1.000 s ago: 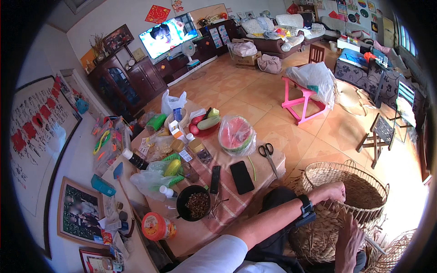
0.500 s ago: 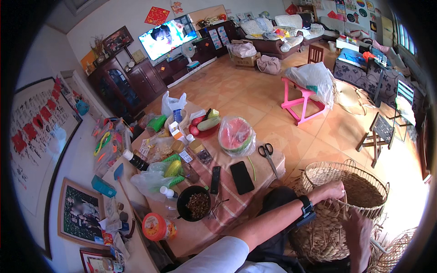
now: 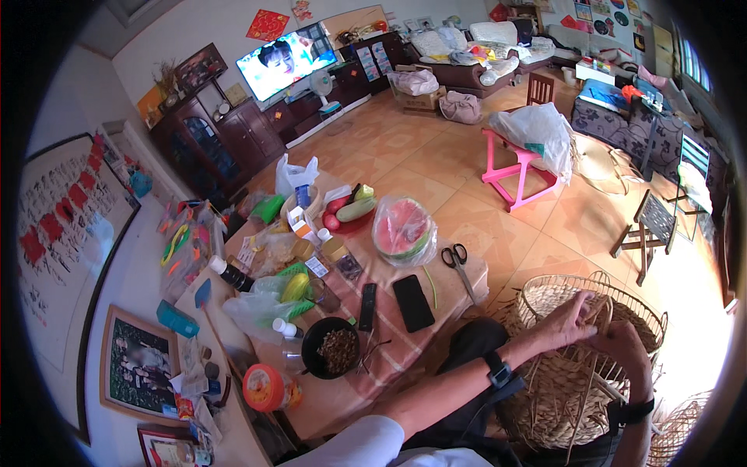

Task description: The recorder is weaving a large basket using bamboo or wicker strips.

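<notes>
A large woven straw basket [image 3: 545,405] with a wire-frame rim stands at my knees on the right. My left hand [image 3: 569,323] is over its near rim, thumb and fingers closed on a twisted straw strand [image 3: 604,313]. My right hand [image 3: 625,345] is beside it, fingers curled on the same strand, which bends in a small loop between both hands. Loose straw ends hang down the basket's near wall. The fingertips of my right hand are partly hidden. Dark bands circle both wrists.
Left of the basket, a low table with a striped cloth [image 3: 401,350] holds scissors [image 3: 459,272], a phone [image 3: 413,303], a wrapped watermelon half [image 3: 405,231] and a dark bowl [image 3: 331,348]. Beyond are a pink stool [image 3: 513,175] and a folding stool [image 3: 647,229]. Another wire-and-straw piece [image 3: 681,428] lies lower right.
My right hand has risen from low beside the basket to meet my left hand at the rim. My left hand has turned, and the strand now loops up between them.
</notes>
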`<state>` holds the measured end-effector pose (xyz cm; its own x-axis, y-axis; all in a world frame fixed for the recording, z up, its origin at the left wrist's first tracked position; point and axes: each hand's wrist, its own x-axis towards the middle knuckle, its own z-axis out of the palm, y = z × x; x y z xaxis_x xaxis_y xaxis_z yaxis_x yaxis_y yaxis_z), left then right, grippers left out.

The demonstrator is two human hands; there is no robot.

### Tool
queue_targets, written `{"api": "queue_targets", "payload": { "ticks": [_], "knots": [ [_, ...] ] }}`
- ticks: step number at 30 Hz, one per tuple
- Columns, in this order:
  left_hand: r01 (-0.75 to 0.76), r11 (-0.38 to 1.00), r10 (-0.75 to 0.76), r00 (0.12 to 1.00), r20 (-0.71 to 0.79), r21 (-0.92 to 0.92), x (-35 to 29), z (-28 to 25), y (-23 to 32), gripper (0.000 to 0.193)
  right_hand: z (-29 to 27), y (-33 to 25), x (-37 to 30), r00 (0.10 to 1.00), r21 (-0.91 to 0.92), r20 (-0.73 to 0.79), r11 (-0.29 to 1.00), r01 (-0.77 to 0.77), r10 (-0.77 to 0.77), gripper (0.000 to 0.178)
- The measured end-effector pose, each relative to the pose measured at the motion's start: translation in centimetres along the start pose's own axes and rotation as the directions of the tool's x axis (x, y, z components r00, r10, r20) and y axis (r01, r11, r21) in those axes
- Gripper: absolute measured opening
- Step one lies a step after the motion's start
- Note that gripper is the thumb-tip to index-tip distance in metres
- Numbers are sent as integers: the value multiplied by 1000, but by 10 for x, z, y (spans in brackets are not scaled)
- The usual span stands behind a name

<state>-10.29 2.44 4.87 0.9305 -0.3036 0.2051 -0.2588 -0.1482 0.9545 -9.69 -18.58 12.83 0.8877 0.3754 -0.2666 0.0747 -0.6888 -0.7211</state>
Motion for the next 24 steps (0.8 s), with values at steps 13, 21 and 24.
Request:
{"api": "queue_targets", "payload": {
  "ticks": [13, 21, 24],
  "knots": [
    [-6, 950, -51, 983, 174, 314, -28, -2, 34, 42, -92, 153, 68, 922, 69, -377, 995, -71, 92, 12],
    [-1, 934, -65, 983, 173, 357, -21, 10, 28, 27, -101, 141, 67, 481, -817, -533, 571, -78, -696, 17],
    [-13, 934, -44, 987, 152, 358, -22, 9, 18, 29, -112, 148, 69, 839, -380, -537, 914, -144, -91, 21]
  ]
}}
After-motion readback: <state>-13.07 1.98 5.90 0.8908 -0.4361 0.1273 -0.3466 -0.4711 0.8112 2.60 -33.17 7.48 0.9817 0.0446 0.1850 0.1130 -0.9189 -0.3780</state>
